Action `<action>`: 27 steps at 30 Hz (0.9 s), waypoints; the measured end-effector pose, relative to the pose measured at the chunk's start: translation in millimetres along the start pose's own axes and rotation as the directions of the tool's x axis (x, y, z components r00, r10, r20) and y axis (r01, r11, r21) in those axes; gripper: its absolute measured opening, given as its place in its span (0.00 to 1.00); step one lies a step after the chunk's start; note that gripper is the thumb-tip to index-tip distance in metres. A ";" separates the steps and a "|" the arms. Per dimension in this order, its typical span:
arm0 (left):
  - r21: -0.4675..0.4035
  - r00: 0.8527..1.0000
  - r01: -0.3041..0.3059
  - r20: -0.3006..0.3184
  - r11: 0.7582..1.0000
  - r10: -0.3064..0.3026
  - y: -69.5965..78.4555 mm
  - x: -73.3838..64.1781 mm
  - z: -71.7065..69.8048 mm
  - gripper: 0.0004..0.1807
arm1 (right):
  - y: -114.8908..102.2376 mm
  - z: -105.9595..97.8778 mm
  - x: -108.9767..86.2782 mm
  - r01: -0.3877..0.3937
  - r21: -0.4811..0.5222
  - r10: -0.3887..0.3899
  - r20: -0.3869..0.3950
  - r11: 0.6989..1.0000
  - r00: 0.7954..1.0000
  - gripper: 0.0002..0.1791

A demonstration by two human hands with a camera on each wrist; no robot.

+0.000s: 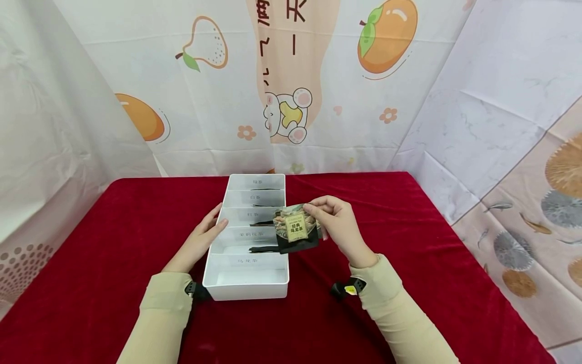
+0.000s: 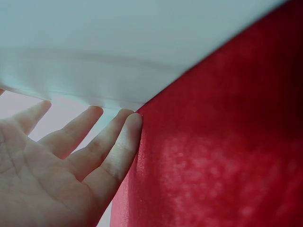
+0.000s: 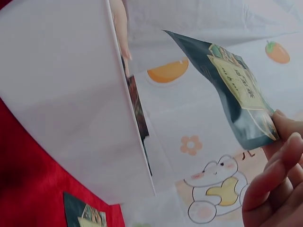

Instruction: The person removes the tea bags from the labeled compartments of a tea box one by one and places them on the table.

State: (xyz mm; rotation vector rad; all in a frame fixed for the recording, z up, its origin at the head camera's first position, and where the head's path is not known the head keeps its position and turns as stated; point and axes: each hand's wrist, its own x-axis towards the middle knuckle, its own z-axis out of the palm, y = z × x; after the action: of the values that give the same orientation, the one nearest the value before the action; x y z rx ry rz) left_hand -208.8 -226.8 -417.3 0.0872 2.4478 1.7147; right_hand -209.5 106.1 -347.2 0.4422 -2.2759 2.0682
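My right hand (image 1: pixel 340 226) pinches a dark tea packet (image 1: pixel 296 230) by its edge between thumb and fingers. Raised over the right side of a white divided box (image 1: pixel 245 291), the packet shows its yellow label. Seen from the right wrist, the same packet (image 3: pixel 236 94) hangs tilted from the fingertips. My left hand (image 1: pixel 202 240) lies along the box's left side. In the left wrist view, the fingers (image 2: pixel 118 146) are nearly straight and touch the outer wall (image 2: pixel 94 75).
Labels in Chinese mark the box's several compartments. Dark packets (image 1: pixel 263 249) stand in some of the rear ones. Another packet (image 3: pixel 85 213) lies on the red cloth (image 1: pixel 364 323) beside the box. A printed curtain (image 1: pixel 327 151) hangs behind the table.
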 end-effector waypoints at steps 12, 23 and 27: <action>0.018 1.000 0.022 -0.010 1.000 -0.022 0.3 -0.8 0.9 0.38 | 10.7 -18.9 15.4 -0.076 0.024 0.077 -0.085 0.997 0.993 0.08; -0.006 1.000 -0.006 -0.006 1.000 0.006 -0.5 0.3 -0.3 0.38 | 29.3 -33.9 25.6 -0.186 0.078 0.195 -0.120 0.979 0.974 0.10; -0.009 1.000 -0.008 -0.002 1.000 0.008 -0.9 0.6 -0.7 0.37 | 38.7 -41.8 29.2 -0.246 0.060 0.252 -0.128 0.967 0.959 0.15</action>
State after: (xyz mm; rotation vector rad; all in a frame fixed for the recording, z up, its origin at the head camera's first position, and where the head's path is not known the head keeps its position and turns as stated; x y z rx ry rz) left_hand -209.4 -227.7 -418.0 0.0936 2.4446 1.7293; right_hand -253.3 144.5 -373.8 0.0128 -2.3133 2.1849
